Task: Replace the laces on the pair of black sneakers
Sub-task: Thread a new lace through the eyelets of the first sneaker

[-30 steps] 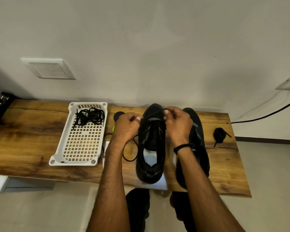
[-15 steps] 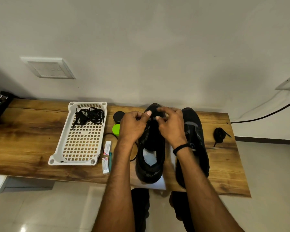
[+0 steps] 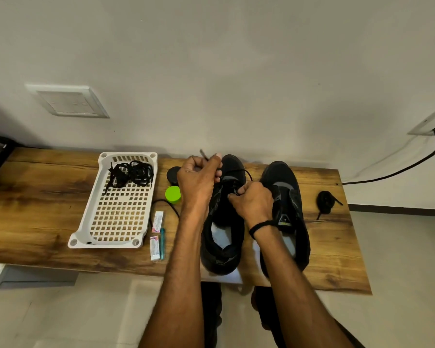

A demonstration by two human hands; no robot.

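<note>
Two black sneakers stand side by side on the wooden table [image 3: 35, 197], toes toward the wall. My left hand [image 3: 199, 174] pinches one end of a black lace [image 3: 248, 173] and holds it up over the toe of the left sneaker [image 3: 224, 237]. My right hand [image 3: 253, 200] grips the lace at the eyelets of that same shoe. The right sneaker [image 3: 286, 197] stands untouched beside my right wrist. A bundle of black laces [image 3: 131, 173] lies at the far end of a white perforated tray [image 3: 116, 222]. Another coiled black lace [image 3: 324, 200] lies at the table's right end.
Between tray and shoes lie a green lid [image 3: 173, 194], a black round lid [image 3: 172, 175], two small white packets [image 3: 157, 222] and a teal pen [image 3: 162, 243]. A loop of lace [image 3: 165, 204] lies there too. A black cable [image 3: 399, 169] runs along the wall at right.
My left hand has moved up and left, drawing the lace end out above the toe. My right hand has dropped lower onto the eyelets.
</note>
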